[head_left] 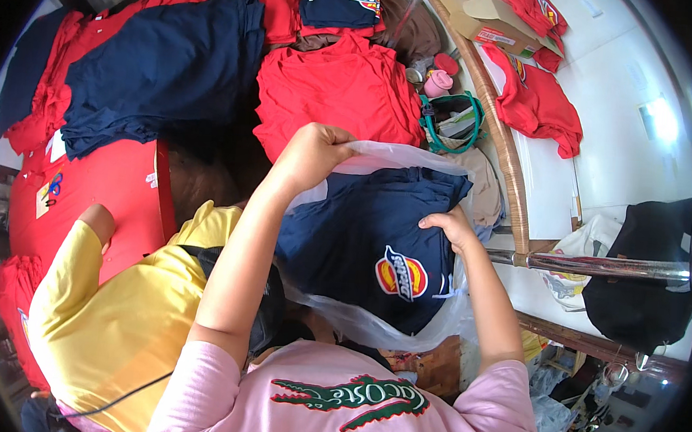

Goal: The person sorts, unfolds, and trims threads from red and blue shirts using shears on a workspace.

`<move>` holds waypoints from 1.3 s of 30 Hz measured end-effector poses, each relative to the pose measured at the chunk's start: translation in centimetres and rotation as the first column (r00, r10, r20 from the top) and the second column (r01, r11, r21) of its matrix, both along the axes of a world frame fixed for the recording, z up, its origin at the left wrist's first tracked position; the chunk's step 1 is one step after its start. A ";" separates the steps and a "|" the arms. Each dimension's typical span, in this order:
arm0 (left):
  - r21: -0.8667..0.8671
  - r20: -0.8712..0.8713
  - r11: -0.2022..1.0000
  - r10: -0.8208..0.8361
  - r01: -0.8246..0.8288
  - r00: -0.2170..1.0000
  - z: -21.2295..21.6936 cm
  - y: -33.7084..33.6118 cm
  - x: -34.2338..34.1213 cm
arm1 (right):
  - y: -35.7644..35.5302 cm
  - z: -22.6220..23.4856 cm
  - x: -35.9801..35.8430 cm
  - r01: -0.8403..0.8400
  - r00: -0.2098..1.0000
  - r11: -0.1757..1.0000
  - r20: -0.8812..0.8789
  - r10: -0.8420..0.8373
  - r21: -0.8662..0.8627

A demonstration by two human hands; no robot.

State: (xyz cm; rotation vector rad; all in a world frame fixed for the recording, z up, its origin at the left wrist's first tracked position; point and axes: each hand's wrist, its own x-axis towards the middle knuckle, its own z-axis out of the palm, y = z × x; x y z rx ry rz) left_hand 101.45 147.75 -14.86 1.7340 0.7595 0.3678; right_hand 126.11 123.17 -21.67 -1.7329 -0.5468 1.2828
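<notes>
One folded navy garment point(337, 223), marked with a red-and-yellow emblem, lies in front of the person's chest, against a translucent plastic bag point(381, 156) whose edges show above and below it; I cannot tell how far inside it sits. The left hand point(318, 152) has its fingers pinched together on the bag's upper edge; the right hand point(455, 227) grips the garment's right side, thumb on top, its other fingers mostly hidden. Beyond the bag lies a heap of red shirts point(342, 93), with a green-rimmed basket point(453, 126) just beside it; to the left, a co-worker in yellow point(130, 306) reaches over a red surface point(126, 183) bearing blue-handled scissors point(55, 186).
</notes>
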 end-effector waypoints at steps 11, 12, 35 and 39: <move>-0.170 0.145 0.977 0.156 -0.131 0.977 0.4 0.8 1.5 | 3.2 -4.2 0.4 -0.298 0.934 0.953 -0.226 0.277 -0.063; -0.147 0.160 0.982 0.145 -0.121 0.976 0.9 0.3 1.8 | 3.9 -7.1 2.0 -0.216 0.972 0.960 0.059 0.229 -0.177; 0.455 0.306 0.842 0.158 -0.290 0.939 -2.4 -20.8 2.0 | 3.0 -19.7 -13.4 -0.521 0.483 0.849 0.792 0.374 -0.083; 0.728 -0.144 0.558 0.692 -0.398 0.707 -8.7 -27.4 -6.4 | -4.8 -12.1 -7.8 -0.489 0.386 0.866 0.865 0.321 -0.103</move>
